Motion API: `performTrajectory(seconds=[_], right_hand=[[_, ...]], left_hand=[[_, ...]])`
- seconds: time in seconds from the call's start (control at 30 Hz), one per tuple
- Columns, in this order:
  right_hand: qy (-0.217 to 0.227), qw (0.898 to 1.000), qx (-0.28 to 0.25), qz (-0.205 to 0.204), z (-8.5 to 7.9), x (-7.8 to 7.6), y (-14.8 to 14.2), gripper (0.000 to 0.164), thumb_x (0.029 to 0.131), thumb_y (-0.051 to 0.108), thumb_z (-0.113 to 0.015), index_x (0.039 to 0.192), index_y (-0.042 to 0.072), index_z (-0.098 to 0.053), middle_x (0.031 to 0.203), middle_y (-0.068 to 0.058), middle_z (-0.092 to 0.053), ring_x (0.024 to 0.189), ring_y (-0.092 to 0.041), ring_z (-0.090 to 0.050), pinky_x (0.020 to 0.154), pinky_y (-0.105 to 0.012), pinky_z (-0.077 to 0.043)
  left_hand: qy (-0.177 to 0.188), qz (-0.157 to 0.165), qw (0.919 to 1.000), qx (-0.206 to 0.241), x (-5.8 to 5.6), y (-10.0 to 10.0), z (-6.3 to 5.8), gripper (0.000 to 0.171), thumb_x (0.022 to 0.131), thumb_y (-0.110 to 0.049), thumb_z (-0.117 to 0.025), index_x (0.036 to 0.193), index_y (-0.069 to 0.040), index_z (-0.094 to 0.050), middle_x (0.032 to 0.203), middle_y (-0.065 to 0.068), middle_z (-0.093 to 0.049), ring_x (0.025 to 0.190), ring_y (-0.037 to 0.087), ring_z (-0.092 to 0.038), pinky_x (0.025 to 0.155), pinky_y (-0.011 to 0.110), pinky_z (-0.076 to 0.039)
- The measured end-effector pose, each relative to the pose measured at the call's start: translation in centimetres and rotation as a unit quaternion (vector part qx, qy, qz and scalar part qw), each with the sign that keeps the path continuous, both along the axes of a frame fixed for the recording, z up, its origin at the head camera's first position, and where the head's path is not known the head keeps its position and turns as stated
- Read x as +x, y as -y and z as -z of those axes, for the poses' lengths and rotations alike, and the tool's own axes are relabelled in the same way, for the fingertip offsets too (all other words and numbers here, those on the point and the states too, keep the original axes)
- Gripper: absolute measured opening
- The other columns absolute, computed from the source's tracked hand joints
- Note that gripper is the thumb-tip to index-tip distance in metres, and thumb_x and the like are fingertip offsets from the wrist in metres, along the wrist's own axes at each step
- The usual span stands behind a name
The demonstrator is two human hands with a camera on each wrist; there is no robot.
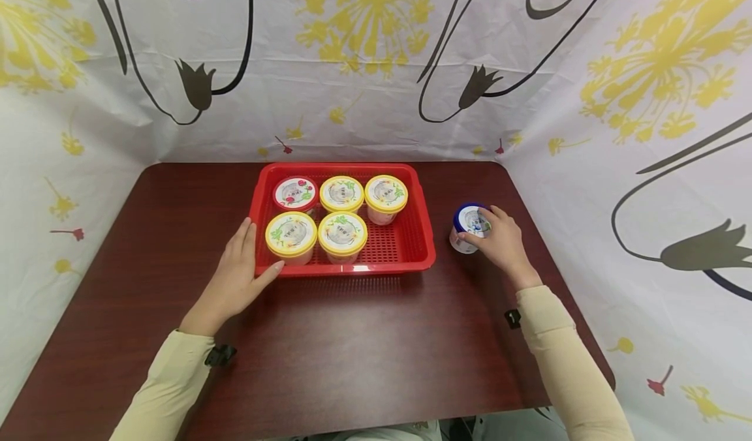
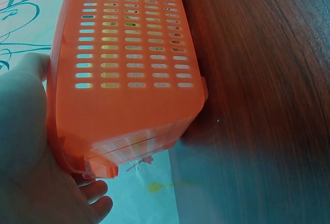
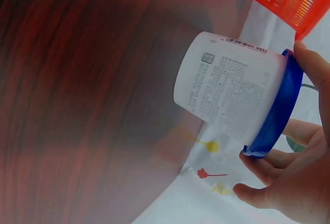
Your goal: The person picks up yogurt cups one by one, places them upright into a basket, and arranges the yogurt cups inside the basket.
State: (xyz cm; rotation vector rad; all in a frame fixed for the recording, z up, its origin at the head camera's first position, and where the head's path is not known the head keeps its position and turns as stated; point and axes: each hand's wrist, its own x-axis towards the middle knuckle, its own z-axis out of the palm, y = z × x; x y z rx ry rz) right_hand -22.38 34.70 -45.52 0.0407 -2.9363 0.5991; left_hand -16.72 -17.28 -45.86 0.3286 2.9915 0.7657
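Observation:
My right hand [image 1: 499, 239] grips a white tub with a blue lid [image 1: 470, 220] by the edge of its lid, right of the basket. In the right wrist view, the tub's printed side [image 3: 232, 79] faces the camera, with thumb and fingers on opposite sides of the lid. A red plastic basket [image 1: 405, 245] stands at the table's far middle. Its front left corner is touched by my left hand [image 1: 235, 284], fingers straight along the left side and thumb on the front rim. Inside are several yellow-lidded tubs [image 1: 343, 233] and one red-lidded tub [image 1: 296, 194] at the back left.
The brown wooden table [image 1: 352, 349] ends close behind the basket at a patterned cloth backdrop [image 1: 364, 102]. More of this cloth hangs along both sides. In the basket, bare slotted floor [image 1: 384, 239] shows at the front right.

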Motion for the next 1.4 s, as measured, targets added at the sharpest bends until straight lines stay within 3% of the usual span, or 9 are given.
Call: performTrajectory(seconds=[0.5, 1.4], right_hand=[[-0.033, 0.999, -0.021, 0.008, -0.3, 0.2, -0.1, 0.077, 0.081, 0.042, -0.079, 0.138, -0.004, -0.052, 0.149, -0.032, -0.042, 0.133, -0.054, -0.042, 0.111, -0.070, -0.027], [-0.071, 0.995, -0.070, 0.000, -5.8, 0.3, 1.7, 0.075, 0.079, 0.039, -0.081, 0.138, 0.000, -0.054, 0.149, -0.027, -0.045, 0.135, -0.048, -0.041, 0.111, -0.064, -0.034]], left_hand=[[-0.003, 0.001, 1.0000, 0.000, 0.0, 0.0, 0.0, 0.104, 0.092, -0.048, -0.062, 0.158, 0.000, 0.003, 0.166, 0.021, 0.000, 0.147, 0.045, -0.015, 0.106, 0.069, -0.038], [-0.002, 0.003, 1.0000, 0.005, 0.1, 0.0, -0.1, 0.104, 0.092, -0.051, -0.061, 0.158, -0.001, 0.003, 0.166, 0.020, 0.000, 0.147, 0.045, -0.015, 0.105, 0.069, -0.039]])
